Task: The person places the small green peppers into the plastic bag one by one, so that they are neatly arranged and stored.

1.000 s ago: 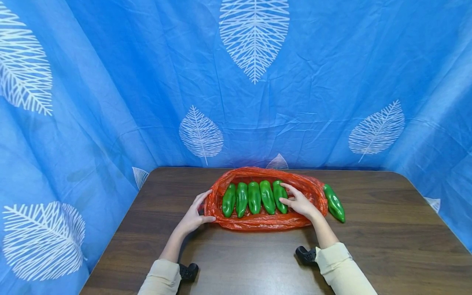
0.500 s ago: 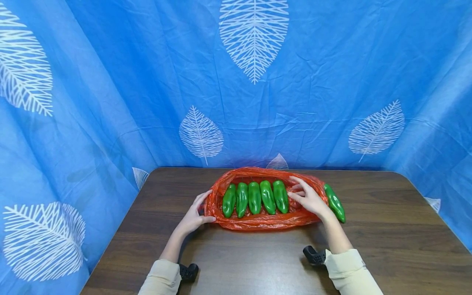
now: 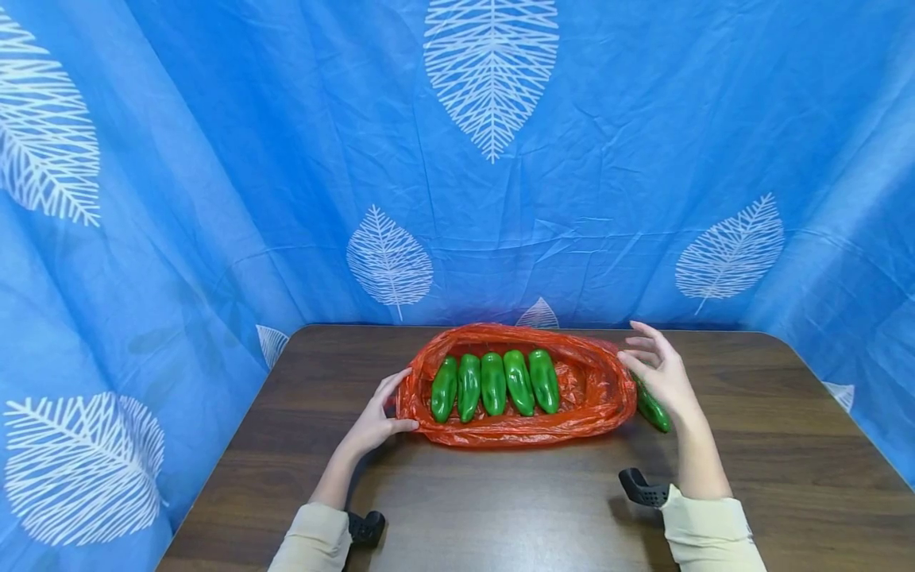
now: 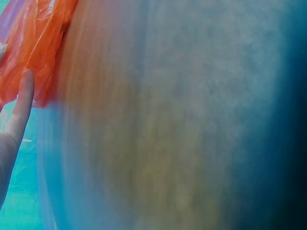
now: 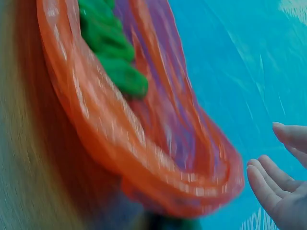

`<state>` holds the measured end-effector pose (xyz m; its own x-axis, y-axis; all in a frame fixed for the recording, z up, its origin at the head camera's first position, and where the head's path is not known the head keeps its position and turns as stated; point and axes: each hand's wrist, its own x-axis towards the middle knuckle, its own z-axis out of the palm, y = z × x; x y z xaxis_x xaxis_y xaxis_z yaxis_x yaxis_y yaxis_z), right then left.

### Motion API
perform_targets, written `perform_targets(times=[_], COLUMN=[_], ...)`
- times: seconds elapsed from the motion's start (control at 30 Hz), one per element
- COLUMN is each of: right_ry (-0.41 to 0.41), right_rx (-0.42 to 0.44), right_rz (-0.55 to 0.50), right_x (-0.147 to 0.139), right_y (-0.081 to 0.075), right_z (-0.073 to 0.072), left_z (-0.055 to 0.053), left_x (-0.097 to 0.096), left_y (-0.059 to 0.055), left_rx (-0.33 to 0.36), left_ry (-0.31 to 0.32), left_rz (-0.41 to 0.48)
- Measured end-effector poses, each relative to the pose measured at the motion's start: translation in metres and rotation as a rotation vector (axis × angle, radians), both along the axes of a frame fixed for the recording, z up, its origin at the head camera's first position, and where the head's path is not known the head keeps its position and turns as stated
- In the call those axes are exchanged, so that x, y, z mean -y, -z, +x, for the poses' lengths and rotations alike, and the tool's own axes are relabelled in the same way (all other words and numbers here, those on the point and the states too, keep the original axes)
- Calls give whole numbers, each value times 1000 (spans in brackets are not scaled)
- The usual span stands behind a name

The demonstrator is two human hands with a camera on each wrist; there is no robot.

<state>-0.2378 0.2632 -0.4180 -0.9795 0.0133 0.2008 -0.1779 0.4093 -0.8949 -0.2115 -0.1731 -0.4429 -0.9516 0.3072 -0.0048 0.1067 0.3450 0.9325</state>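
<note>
A red plastic bag (image 3: 515,434) lies with its mouth spread wide on the table. Inside it, several glossy green peppers (image 3: 493,384) lie side by side in a row, filling the left and middle; bare red plastic shows at the right end. My left hand (image 3: 372,423) rests at the bag's left end, thumb at the near corner and straight fingers along the far side. Past the right end, my right hand (image 3: 665,375) hovers with loosely bent fingers and nothing in them. Beneath it, a loose green pepper (image 3: 654,411) lies partly hidden on the table.
The brown wooden table (image 3: 500,508) runs back to a blue curtain (image 3: 615,159) with white leaf prints. Black wrist mounts jut from both sleeves, the left one (image 3: 367,528) and the right one (image 3: 643,488), low over the table.
My right hand has let go of the rightmost pepper in the bag and moved right, out over the bag's end to above the loose pepper. The left hand has stayed put.
</note>
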Motion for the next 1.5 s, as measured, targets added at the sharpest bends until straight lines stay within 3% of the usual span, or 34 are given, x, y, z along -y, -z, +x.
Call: perform_targets(times=[0.23,0.37,0.5,0.6,0.87,1.3,1.5], right_ry=[85,125,86,19,-51,-86,-73], right_rx=[21,78,154,210,354,394,355], right_rz=[44,65,80,87,160,210,227], right_x=[-27,-38,-45,-47,-48,-51,-51], right_y=[12,26,37,40,47,55,55], right_z=[5,4,5,6,6,3,4], left_z=[0,0,0,0,1,0,0], left_x=[1,1,1,1,1,1,1], left_y=[1,1,1,1,1,2,2], left_rx=[3,5,11,14,2,10,4], left_ry=[1,2,0,-2,3,-7,-10], left_rz=[1,1,1,3,2,2,4])
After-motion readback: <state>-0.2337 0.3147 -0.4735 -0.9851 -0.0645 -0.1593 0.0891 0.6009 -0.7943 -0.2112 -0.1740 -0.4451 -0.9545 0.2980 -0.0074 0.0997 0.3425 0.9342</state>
